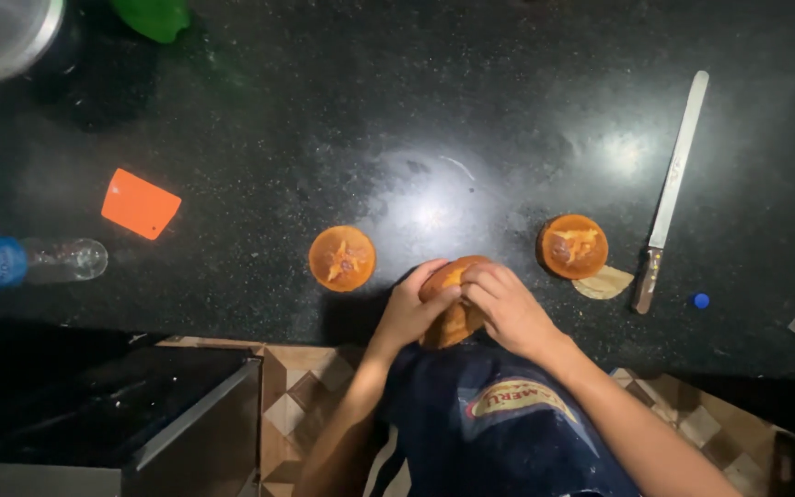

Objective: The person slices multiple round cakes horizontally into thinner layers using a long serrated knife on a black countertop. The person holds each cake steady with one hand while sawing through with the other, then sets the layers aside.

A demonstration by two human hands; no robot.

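Observation:
Both of my hands grip one orange fruit half (453, 317) at the near edge of the black counter (342, 120). My left hand (409, 308) cups its left side, and my right hand (508, 308) closes over its top and right side. A cut fruit half (342, 259) lies face up just left of my hands. Another cut half (572, 246) sits to the right, with a pale peel piece (604, 283) beside it. A long knife (671, 189) with a wooden handle lies further right.
An orange plastic scraper (140, 204) and a clear bottle (25, 261) lying on its side are at the left. A metal bowl (2, 37) and a green object (154, 17) sit at the far left corner. A small blue cap (701, 300) rests near the knife handle.

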